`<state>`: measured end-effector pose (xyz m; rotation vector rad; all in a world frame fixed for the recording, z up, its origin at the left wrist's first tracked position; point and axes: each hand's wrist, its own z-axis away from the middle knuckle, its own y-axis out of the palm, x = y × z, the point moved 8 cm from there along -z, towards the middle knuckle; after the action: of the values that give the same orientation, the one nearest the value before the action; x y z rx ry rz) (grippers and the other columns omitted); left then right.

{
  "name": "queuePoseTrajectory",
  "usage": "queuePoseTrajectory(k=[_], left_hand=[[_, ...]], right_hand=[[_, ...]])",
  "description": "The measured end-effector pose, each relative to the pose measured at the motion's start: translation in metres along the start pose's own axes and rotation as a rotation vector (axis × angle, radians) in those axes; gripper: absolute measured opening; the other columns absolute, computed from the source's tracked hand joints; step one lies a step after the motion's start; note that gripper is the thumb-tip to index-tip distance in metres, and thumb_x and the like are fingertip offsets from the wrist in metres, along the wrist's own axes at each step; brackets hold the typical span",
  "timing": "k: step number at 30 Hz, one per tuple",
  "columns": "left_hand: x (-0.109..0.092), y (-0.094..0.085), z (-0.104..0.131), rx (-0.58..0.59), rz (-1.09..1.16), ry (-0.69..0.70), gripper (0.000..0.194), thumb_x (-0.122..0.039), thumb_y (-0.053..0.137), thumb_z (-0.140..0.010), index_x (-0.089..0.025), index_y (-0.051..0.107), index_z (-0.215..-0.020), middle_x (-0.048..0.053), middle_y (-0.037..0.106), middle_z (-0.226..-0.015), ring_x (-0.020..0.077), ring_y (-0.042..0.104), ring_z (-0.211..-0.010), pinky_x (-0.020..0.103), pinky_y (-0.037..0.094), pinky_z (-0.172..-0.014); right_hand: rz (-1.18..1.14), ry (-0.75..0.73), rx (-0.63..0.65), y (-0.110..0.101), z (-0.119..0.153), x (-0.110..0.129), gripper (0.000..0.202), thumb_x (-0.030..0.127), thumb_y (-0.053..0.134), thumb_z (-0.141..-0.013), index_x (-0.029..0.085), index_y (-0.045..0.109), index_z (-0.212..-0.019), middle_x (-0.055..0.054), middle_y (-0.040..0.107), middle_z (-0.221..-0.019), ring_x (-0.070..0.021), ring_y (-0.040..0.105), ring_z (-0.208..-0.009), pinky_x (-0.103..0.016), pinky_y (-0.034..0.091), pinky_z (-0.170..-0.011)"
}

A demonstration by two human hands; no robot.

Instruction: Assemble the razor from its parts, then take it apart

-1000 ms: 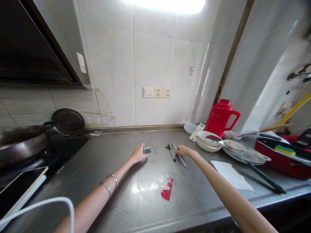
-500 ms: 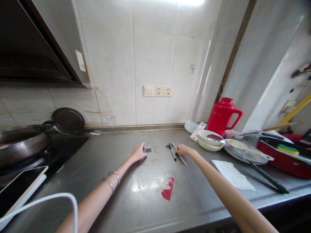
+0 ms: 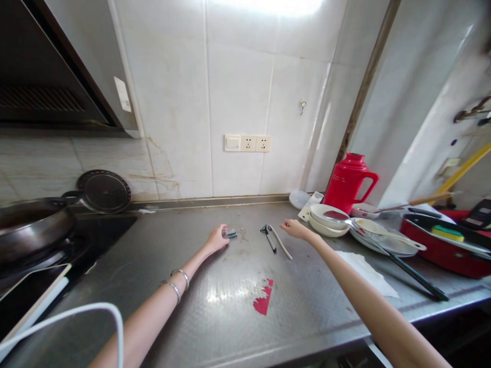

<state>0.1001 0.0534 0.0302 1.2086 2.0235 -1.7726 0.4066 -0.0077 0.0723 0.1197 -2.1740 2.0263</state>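
My left hand (image 3: 217, 239) is closed around one end of a small clear plastic case (image 3: 231, 234) with dark teal strips inside, low over the steel counter. To its right lies a razor (image 3: 269, 239) with a black and grey handle. Beside the razor is a slim, pale curved handle (image 3: 281, 242), dark at its far end. My right hand (image 3: 294, 229) hovers just right of these two, apart from them, its fingers curled together with nothing visible in them. Nearer to me, a torn red piece (image 3: 264, 298) lies flat on the counter (image 3: 215, 327).
On the right stand a red thermos (image 3: 348, 184), stacked white bowls (image 3: 328, 227), a plate with ladles, a white napkin (image 3: 366, 273) and a red pan (image 3: 441, 250) with a sponge. A pot (image 3: 34, 225) sits on the stove at left; a white cable (image 3: 103, 307) loops in front.
My right hand has let go of the pale curved handle and moved slightly right and up, leaving it beside the razor. My left hand keeps the clear case. The view has shifted slightly.
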Motion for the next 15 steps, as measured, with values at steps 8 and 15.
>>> queuePoseTrajectory(k=[8,15], left_hand=[[-0.037,-0.005,0.009,-0.022,0.050,0.101,0.052,-0.018,0.063,-0.063,-0.015,0.045,-0.111,0.009,0.059,-0.110,0.0183,0.054,-0.104,0.030,0.039,-0.092],[-0.118,0.001,0.035,0.082,0.120,0.328,0.058,-0.019,0.063,-0.062,-0.018,0.043,-0.116,0.008,0.057,-0.113,0.0195,0.052,-0.105,0.031,0.037,-0.094]], right_hand=[[-0.187,-0.221,-0.052,-0.027,0.019,0.029,0.024,0.027,0.054,-0.075,0.015,0.061,-0.094,-0.004,0.064,-0.077,-0.0136,0.056,-0.067,-0.021,0.038,-0.063],[-0.374,-0.464,0.042,-0.032,0.050,0.093,0.063,0.039,0.067,-0.062,0.016,0.050,-0.118,-0.008,0.056,-0.107,-0.0132,0.053,-0.074,-0.025,0.043,-0.071]])
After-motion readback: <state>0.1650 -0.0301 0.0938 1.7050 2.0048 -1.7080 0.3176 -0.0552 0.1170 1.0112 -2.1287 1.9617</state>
